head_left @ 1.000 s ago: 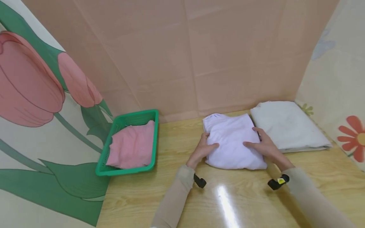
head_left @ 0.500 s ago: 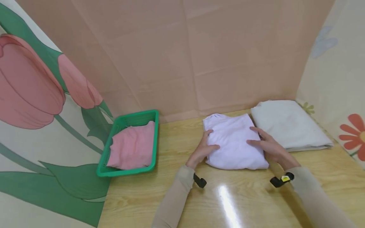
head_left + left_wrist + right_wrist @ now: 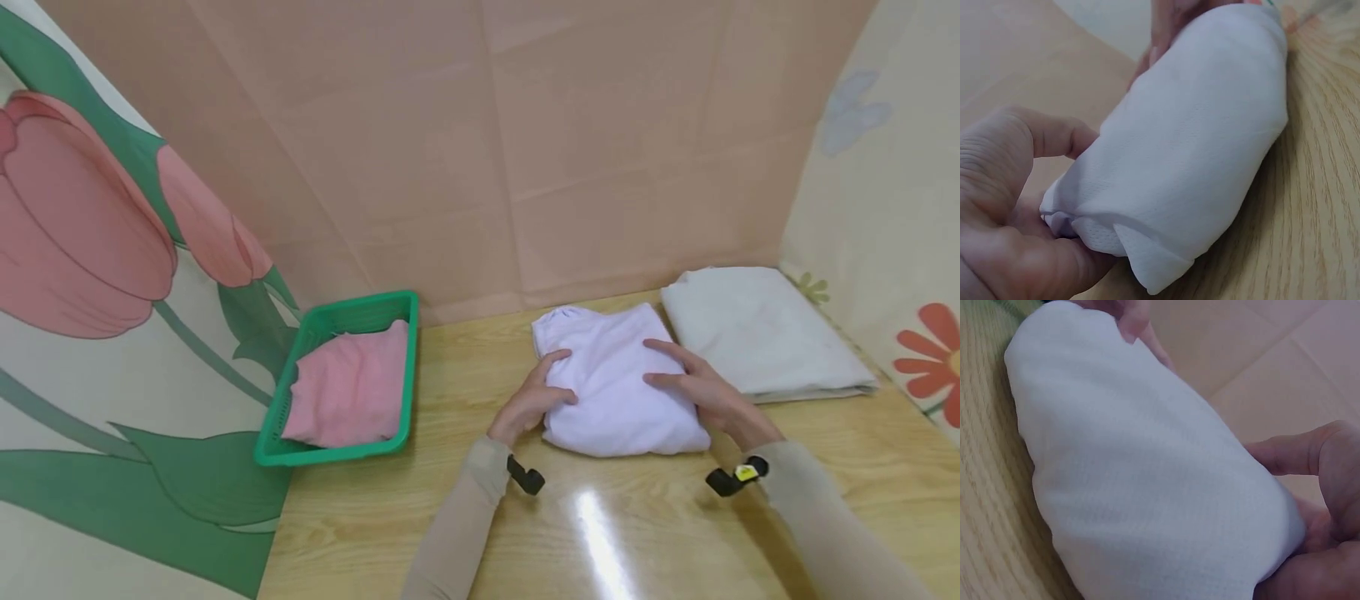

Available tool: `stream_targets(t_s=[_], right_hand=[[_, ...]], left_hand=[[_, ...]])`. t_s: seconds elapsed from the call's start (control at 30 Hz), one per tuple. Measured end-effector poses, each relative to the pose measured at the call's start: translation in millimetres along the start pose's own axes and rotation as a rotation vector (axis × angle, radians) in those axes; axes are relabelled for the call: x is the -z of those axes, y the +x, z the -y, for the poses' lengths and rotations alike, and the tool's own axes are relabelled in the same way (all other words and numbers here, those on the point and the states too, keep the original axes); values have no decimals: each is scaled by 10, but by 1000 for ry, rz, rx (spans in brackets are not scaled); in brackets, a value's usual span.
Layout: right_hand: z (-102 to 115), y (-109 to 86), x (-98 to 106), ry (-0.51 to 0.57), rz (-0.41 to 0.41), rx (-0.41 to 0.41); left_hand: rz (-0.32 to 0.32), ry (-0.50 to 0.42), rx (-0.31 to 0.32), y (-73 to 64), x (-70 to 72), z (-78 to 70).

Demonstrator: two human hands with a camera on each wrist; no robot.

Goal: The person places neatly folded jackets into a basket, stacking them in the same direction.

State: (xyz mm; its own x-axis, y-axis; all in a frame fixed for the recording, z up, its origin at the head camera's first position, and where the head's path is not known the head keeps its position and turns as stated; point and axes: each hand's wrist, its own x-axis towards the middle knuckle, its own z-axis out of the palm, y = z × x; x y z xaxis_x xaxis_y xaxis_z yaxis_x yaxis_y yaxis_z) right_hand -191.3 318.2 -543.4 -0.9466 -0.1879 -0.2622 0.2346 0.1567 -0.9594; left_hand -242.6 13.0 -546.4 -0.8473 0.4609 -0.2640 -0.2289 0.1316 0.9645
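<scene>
A folded pale lavender cloth lies on the wooden table, slightly right of centre in the head view, with a gathered bit at its back left corner. My left hand grips its left side, finger and thumb over the edge. On the opposite side my right hand holds the cloth in the same way. In the left wrist view the left hand curls round one end of the cloth, which looks thick and rounded. The right wrist view shows the right hand curled round the other end; some fingertips are hidden.
A green plastic basket with a folded pink cloth inside stands at the left. A larger folded white cloth lies just right of the lavender one. A pink-beige sheet hangs behind the table.
The left fingers have moved further in over the cloth's top. The cloth's front edge has shifted slightly towards me. Basket and white cloth stay in place.
</scene>
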Motion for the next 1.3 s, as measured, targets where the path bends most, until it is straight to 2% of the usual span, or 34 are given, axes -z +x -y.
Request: stream_targets(t_s=[0.23,0.33,0.47,0.63,0.77,0.97,1.07,1.3], right_hand=[[-56,-17,10,6,41,0],[-70,-7,1,18,57,13],[-77,18,-20,-32,54,39],[-74,34,-41,-91,24,70],[-78,22,-42,-115,-4,58],[-41,-7,-64,-160,-45,52],[12,-28,-76,-181,-66,57],[189,-121,-119,-174,-105,100]], left_hand=[[81,-62,60,-14,26,14],[89,-77,67,-16,33,31],[71,-86,66,-31,25,47],[17,-81,9,-46,-5,51],[-18,-76,-52,-38,-36,59],[-78,-88,-107,-30,-69,66],[-97,-85,-123,-49,-70,32],[-93,-37,-174,-127,-41,-139]])
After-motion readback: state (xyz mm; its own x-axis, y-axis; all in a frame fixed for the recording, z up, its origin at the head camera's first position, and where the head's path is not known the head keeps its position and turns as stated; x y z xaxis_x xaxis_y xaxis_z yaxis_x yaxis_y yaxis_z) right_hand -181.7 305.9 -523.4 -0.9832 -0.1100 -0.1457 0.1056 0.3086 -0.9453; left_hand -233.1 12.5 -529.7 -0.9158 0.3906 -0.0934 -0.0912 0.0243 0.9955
